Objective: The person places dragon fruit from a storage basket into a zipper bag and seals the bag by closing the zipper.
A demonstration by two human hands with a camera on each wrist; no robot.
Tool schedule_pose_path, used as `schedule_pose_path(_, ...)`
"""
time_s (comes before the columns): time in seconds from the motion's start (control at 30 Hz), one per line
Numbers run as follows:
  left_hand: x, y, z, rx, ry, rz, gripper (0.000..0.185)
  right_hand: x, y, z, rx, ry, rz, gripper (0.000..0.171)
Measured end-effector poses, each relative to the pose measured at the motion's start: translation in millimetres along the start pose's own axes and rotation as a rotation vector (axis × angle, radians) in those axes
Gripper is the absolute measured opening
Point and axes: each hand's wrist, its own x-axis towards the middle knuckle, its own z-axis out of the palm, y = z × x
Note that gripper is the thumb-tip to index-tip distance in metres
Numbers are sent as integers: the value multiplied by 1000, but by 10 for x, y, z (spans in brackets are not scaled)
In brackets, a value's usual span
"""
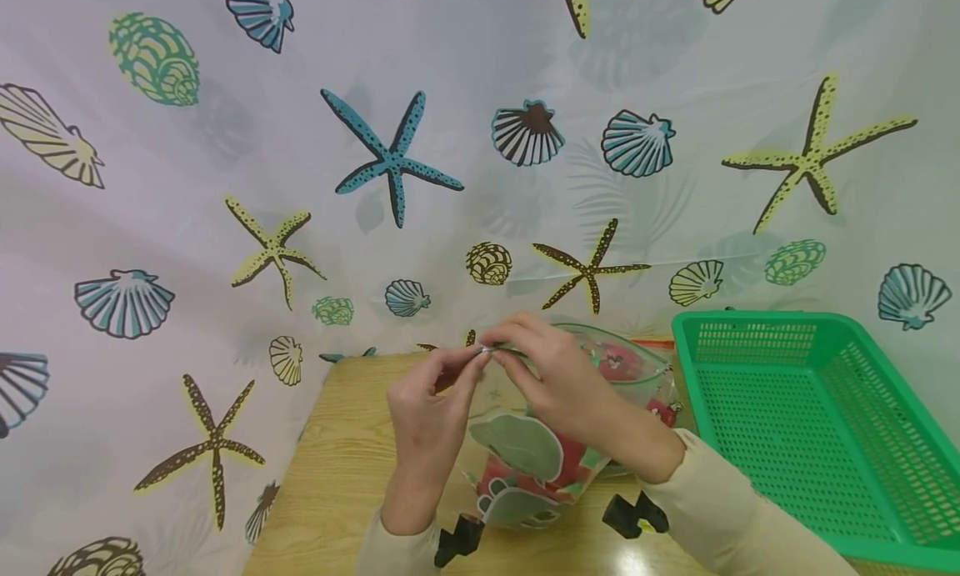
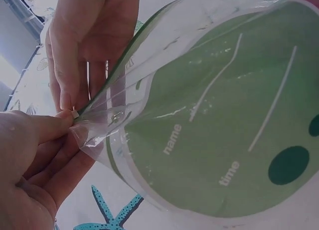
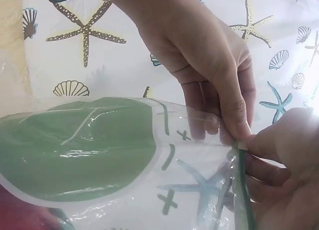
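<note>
Both hands pinch one corner of a clear zip bag's [image 1: 540, 459] seal, left hand [image 1: 429, 409] and right hand [image 1: 558, 376] fingertip to fingertip above the table [image 1: 337, 468]; most of the zip apparently remains unpressed beside the green basket [image 1: 817, 426].

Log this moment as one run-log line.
left hand: pinches zip bag corner | right hand: pinches same top seal | bag: above wooden table | green basket: right

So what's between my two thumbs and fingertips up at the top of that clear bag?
Only the bag's green zip strip: the left hand and right hand pinch the same corner of the clear bag, fingertips nearly touching. The left wrist view shows it best.
</note>
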Motion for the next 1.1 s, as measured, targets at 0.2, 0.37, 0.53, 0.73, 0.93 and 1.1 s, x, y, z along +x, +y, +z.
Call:
schedule_pose_path(0.2, 1, 6, -9, -17, -10, 38, 12, 15, 19, 39, 15, 23, -18, 17)
schedule_pose_path(0.37, -2, 12, -21, 2, -22, 56, 12, 15, 52, 60, 12, 48, -12, 14)
schedule_pose_path(0.53, 4, 11, -31, 25, -23, 61, 10, 11, 57, 76, -15, 73, -20, 11)
schedule_pose_path(0.73, -1, -12, -59, 49, -7, 61, 9, -18, 75, 90, -52, 94, -14, 10)
schedule_pose_path(0.93, -15, -41, -88, 53, 7, 60, 9, -79, 142, 91, -79, 102, -4, 9)
schedule_pose_path(1.1, -23, -48, -111, 56, 16, 43, 9, -129, 192, 66, -83, 89, 16, 10)
